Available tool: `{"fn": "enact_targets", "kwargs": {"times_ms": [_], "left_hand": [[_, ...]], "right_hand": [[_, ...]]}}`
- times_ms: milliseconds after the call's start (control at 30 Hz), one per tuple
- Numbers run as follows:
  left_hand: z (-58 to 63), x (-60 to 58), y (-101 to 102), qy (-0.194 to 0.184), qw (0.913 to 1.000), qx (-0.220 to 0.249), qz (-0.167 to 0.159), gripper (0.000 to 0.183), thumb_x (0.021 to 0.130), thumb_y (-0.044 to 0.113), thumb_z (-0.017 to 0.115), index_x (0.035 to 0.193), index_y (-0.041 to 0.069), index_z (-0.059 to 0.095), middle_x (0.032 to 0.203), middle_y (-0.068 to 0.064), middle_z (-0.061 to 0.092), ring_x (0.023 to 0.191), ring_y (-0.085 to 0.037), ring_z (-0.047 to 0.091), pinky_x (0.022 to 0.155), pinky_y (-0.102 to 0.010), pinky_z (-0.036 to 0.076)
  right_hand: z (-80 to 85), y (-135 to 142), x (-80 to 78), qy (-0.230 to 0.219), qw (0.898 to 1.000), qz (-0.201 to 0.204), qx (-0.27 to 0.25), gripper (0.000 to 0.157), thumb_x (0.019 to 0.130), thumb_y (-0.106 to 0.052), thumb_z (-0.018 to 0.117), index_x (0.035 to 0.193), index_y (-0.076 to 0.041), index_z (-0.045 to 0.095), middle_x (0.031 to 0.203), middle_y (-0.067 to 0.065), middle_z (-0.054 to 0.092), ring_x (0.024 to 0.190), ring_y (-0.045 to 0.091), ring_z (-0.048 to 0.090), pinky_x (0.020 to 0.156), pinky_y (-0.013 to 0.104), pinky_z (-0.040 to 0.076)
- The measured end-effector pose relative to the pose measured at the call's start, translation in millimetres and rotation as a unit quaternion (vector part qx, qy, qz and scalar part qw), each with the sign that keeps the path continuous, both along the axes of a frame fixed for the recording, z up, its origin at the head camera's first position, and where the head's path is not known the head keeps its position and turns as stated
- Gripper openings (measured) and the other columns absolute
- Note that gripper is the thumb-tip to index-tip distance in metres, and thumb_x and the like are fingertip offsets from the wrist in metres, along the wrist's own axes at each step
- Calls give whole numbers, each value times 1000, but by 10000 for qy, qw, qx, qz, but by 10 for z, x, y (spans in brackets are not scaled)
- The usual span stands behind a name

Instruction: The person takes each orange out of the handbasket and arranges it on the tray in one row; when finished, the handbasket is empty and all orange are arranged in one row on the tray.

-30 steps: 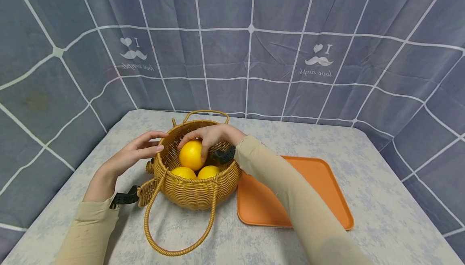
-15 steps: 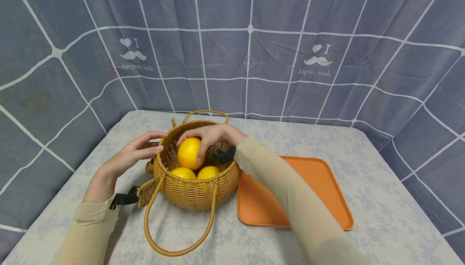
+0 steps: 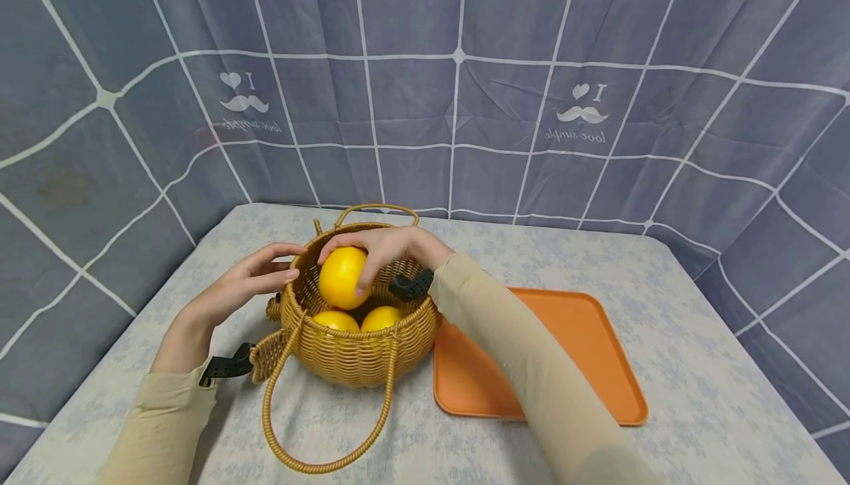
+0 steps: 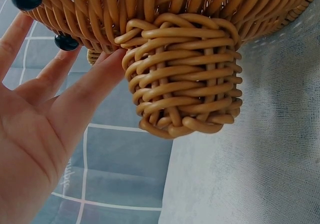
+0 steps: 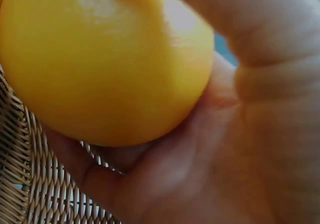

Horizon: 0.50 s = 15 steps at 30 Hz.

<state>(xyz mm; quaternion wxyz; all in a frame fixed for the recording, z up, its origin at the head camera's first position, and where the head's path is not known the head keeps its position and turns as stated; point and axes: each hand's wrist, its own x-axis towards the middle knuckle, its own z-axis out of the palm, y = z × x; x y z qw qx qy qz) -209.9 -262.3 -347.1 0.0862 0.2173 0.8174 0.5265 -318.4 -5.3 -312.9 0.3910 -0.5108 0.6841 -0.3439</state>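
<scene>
My right hand [image 3: 390, 246] grips a yellow-orange orange [image 3: 341, 280] inside the wicker basket [image 3: 352, 359], thumb on one side and fingers on the far side. In the right wrist view that orange [image 5: 107, 64] fills much of the picture, resting against the palm. Two more oranges [image 3: 337, 320] lie lower, by the basket's near wall. With fairly straight fingers, my left hand [image 3: 242, 280] touches the basket's left rim. The left wrist view has those fingers [image 4: 95, 76] against the weave, beside a protruding woven stub [image 4: 185, 79].
An orange tray [image 3: 574, 330] lies right of the basket, partly under my right forearm. One basket handle [image 3: 325, 464] flops toward me on the patterned tablecloth [image 3: 704, 367]; the other handle [image 3: 378, 206] stands at the back. A grey-blue checked curtain [image 3: 412, 101] hangs behind.
My right hand has raised the orange slightly and shifted it left within the basket. My left hand stays at the rim.
</scene>
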Motion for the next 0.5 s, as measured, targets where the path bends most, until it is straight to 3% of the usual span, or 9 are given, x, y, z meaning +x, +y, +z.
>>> {"fn": "enact_targets", "kwargs": {"times_ms": [267, 500], "left_hand": [[-2, -3, 0, -12, 10000, 0, 16, 40, 98, 19, 49, 137, 13, 41, 136, -15, 42, 115, -8, 49, 84, -35, 46], [-2, -10, -10, -41, 10000, -6, 25, 40, 99, 20, 49, 137, 13, 41, 138, -14, 40, 116, -12, 48, 84, -35, 45]], "right_hand": [[102, -16, 19, -237, 9989, 46, -392, 71, 70, -4, 74, 133, -4, 40, 129, 10, 43, 105, 25, 50, 85, 38, 47], [242, 82, 28, -287, 9970, -223, -687, 72, 69, -6, 75, 133, -5, 40, 129, 11, 42, 106, 29, 49, 85, 40, 47]]}}
